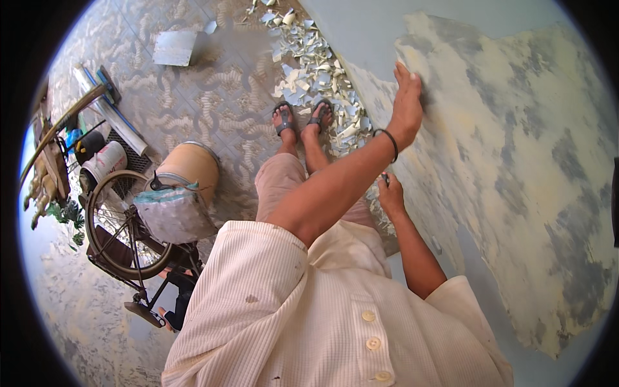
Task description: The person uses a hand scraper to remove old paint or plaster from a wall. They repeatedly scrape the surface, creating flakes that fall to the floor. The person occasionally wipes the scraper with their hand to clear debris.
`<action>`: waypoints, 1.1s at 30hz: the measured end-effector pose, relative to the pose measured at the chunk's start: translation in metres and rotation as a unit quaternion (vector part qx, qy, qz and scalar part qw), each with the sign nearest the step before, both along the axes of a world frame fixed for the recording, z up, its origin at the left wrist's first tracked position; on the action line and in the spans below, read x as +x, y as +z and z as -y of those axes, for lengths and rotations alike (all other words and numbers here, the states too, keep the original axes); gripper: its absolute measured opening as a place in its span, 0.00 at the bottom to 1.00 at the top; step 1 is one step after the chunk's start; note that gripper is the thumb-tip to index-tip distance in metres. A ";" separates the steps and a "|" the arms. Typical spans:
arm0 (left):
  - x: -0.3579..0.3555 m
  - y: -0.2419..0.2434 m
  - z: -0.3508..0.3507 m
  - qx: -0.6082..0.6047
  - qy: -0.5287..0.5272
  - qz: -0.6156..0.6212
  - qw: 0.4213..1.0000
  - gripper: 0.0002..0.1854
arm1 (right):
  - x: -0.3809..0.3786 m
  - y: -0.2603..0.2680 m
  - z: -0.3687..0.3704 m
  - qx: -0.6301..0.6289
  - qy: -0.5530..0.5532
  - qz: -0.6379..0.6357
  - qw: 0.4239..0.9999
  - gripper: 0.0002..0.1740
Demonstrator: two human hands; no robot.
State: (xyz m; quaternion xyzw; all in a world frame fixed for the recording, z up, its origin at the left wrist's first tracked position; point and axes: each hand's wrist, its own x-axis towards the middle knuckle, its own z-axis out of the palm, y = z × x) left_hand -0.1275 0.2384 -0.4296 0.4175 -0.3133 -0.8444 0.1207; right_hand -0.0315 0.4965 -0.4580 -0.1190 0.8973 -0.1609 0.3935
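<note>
My left hand (407, 104) reaches across my body to the painted wall (488, 140). Its palm is turned to the surface and seems to rest on it; nothing is held there. A dark band (394, 145) circles that wrist. Lower down, close beside the wall, my right hand (390, 197) is closed around a small dark object (385, 179), perhaps a tool handle; most of it is hidden by the fingers. On the wall, large patches are stripped to a mottled cream and grey layer, with smooth pale blue-grey paint (358, 29) around them.
Peeled paint flakes (309, 80) litter the tiled floor along the wall, around my sandalled feet. A flat pale panel (175, 48) lies farther out. At left stand a tan drum (191, 162), a white bucket (110, 158) and a bicycle wheel (128, 225); another person's dark sleeve (180, 295) shows behind.
</note>
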 end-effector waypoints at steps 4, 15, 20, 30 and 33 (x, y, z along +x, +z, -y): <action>0.002 -0.004 0.009 0.050 -0.007 -0.026 0.998 0.44 | -0.009 0.012 0.020 -0.001 -0.034 0.036 0.999 0.22; 0.075 -0.020 0.043 0.093 -0.028 0.116 0.988 0.35 | -0.062 0.072 0.111 -0.163 -0.204 0.143 0.955 0.23; 0.103 0.025 -0.033 -0.022 -0.107 0.151 0.982 0.43 | -0.048 0.056 0.101 -0.206 -0.071 0.048 0.975 0.18; 0.037 0.201 0.058 -0.319 0.011 -0.076 0.945 0.50 | -0.043 0.136 0.084 -0.241 -0.015 -0.045 0.969 0.23; 0.002 0.241 0.064 -0.357 0.018 -0.081 0.930 0.51 | -0.046 0.143 0.070 -0.268 -0.016 -0.081 0.960 0.22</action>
